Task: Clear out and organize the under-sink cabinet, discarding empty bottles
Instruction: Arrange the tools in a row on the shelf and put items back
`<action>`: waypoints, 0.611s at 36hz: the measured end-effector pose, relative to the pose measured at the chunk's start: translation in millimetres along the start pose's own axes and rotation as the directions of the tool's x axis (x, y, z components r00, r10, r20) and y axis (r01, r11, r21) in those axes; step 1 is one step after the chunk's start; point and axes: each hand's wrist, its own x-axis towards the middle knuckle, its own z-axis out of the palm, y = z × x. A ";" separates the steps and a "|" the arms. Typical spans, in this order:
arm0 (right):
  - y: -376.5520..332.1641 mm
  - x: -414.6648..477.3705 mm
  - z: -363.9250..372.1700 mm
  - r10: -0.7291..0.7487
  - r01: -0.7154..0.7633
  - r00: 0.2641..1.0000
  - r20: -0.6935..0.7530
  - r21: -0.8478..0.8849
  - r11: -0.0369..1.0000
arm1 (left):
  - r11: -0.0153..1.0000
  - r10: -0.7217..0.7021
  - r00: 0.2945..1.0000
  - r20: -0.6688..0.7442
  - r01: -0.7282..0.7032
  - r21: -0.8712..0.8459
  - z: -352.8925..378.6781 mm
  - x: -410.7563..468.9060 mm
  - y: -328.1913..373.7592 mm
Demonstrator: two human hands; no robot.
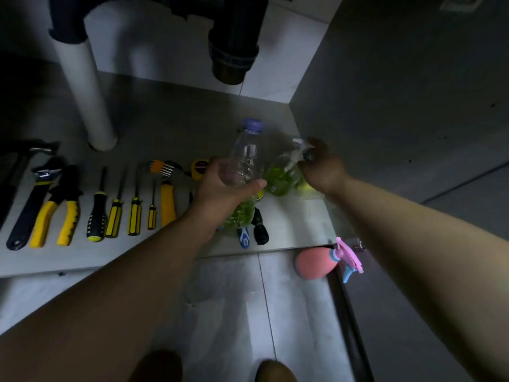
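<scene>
A: Where's the bottle (245, 155)?

B: Middle of the cabinet, off the cabinet floor (165, 119), purple cap tipped toward 12 o'clock. The left hand (220, 188) has its fingers wrapped round the bottle's middle. At its 3 o'clock the right hand (322, 166) clutches the trigger head of the sprayer (281, 177), which has green liquid in it.

A: What could go wrong?

B: Mostly the two knocking together, I'd say. They nearly touch, so lifting both at once could jog either one. A squeeze on that trigger would probably spray. Green also shows below the left hand; I can't tell if it's in the bottle or behind it, so binning it as empty could be a mistake.

A: Any room to move?

B: Tight at 3 o'clock, where the wall (385, 106) sits just beside the right hand. The trap (234, 51) hangs at 12 o'clock, so a high lift looks risky. The tools (115, 213) line the cabinet floor from 9 o'clock right up under the left wrist. The open way looks like 6 o'clock, over the front lip (275, 249). Mind the pink sprayer (316, 264), on its side at 5 o'clock on the floor.
</scene>
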 end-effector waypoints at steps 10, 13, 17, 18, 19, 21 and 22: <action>4.1 -111.1 13.1 0.162 -0.351 0.933 0.322 0.711 0.610 | 0.973 0.084 0.977 0.195 -0.123 0.197 36.3 -24.7 -6.9; 7.0 -133.8 21.3 0.158 -0.393 0.916 0.368 0.748 0.534 | 0.952 0.106 0.964 0.245 -0.170 0.255 44.0 -35.1 -13.3; 9.8 -144.7 26.7 0.224 -0.386 0.922 0.315 0.779 0.493 | 0.939 0.083 0.944 0.319 -0.182 0.293 52.2 -43.6 -19.0; 10.2 -145.2 26.3 0.250 -0.382 0.923 0.294 0.786 0.486 | 0.936 0.076 0.937 0.341 -0.185 0.300 54.9 -45.0 -19.9; 11.0 -145.5 25.2 0.269 -0.377 0.923 0.275 0.788 0.486 | 0.935 0.068 0.931 0.359 -0.185 0.303 57.3 -46.2 -21.0; 14.8 -144.8 22.2 0.291 -0.355 0.929 0.227 0.765 0.537 | 0.936 0.051 0.923 0.380 -0.177 0.303 61.7 -46.2 -24.0; 17.4 -143.6 20.5 0.296 -0.341 0.934 0.200 0.745 0.573 | 0.937 0.044 0.920 0.390 -0.173 0.303 63.0 -45.1 -25.3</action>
